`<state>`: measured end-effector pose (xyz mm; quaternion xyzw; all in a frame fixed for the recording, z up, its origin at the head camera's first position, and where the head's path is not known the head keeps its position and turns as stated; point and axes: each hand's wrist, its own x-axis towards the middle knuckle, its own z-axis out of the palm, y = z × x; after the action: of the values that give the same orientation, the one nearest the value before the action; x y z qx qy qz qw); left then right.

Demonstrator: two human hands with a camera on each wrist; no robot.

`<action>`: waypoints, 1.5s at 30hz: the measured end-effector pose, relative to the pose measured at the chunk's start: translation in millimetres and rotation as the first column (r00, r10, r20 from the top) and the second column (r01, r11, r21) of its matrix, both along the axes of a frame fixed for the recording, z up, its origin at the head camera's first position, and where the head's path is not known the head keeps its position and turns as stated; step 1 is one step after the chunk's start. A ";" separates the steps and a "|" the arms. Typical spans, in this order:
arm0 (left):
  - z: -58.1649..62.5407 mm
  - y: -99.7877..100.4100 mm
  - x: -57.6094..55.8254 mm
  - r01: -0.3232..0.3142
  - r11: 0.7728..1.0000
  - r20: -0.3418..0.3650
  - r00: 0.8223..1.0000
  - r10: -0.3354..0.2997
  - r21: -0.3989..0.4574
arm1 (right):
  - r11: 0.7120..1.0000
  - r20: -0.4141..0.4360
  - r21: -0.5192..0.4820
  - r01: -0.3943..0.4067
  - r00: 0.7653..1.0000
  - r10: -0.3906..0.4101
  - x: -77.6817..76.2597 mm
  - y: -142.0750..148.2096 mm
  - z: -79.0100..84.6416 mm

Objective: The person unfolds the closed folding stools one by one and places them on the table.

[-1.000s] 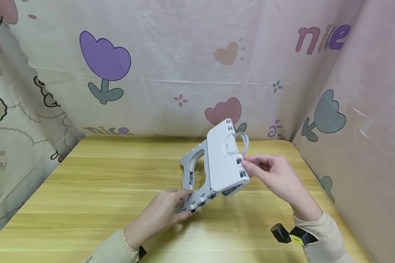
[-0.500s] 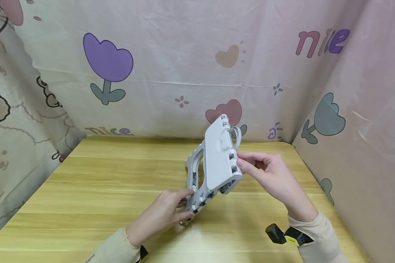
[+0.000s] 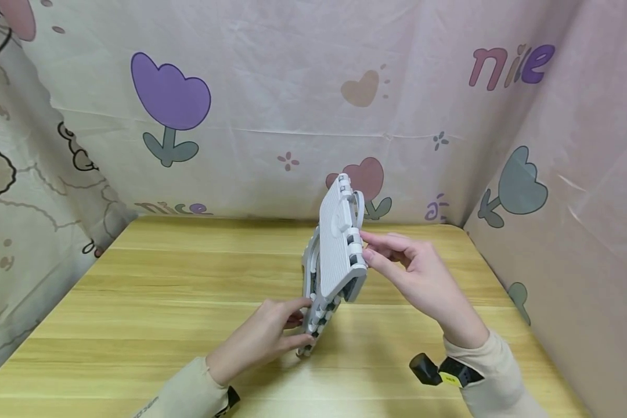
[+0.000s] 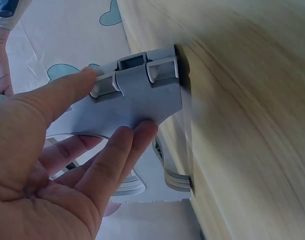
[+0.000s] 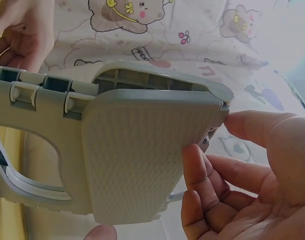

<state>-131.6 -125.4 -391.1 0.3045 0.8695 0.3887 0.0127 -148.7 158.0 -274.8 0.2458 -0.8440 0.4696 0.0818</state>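
The pale grey, oblong-topped plastic folding stool stands on the yellowish wood-grain table. The bare left hand is at the stool's lower left, the bare right hand at its right edge; the pale, flower-printed cloth curtain hangs behind it.

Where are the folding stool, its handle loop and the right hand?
Folding stool (image 3: 335,248): head view, middle of its textured panel.
Handle loop (image 3: 361,209): head view, outer side of the band.
Right hand (image 3: 422,276): head view, thumb side.
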 end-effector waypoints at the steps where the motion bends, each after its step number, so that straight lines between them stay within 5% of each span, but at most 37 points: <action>1: -0.5 0.8 -0.3 0.002 1.000 0.004 1.000 -0.002 0.003 | 1.000 -0.007 -0.002 -0.008 1.000 0.008 0.2 -1.2 0.2; 12: -4.0 8.3 -2.4 0.002 1.000 0.040 0.999 -0.002 0.004 | 0.993 -0.009 -0.033 -0.117 0.993 0.116 -2.8 -13.9 -7.1; 20: -4.5 10.1 -1.3 0.009 1.000 0.004 1.000 -0.009 0.015 | 0.983 -0.003 0.038 -0.180 0.984 0.181 -7.4 -15.9 -30.5; 32: -3.8 10.4 -1.2 0.003 1.000 0.001 1.000 -0.003 -0.002 | 0.948 0.184 0.208 -0.242 0.961 0.205 -13.7 -15.0 -73.6; 45: -0.4 8.3 -2.4 -0.026 0.998 -0.084 0.996 0.021 -0.062 | 0.946 0.178 0.221 -0.235 0.964 0.198 -14.8 -36.7 -87.6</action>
<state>-134.0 -117.0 -391.5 0.3098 0.8846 0.3481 -0.0186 -163.5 121.3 -362.4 0.3084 -0.8662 0.3876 -0.0662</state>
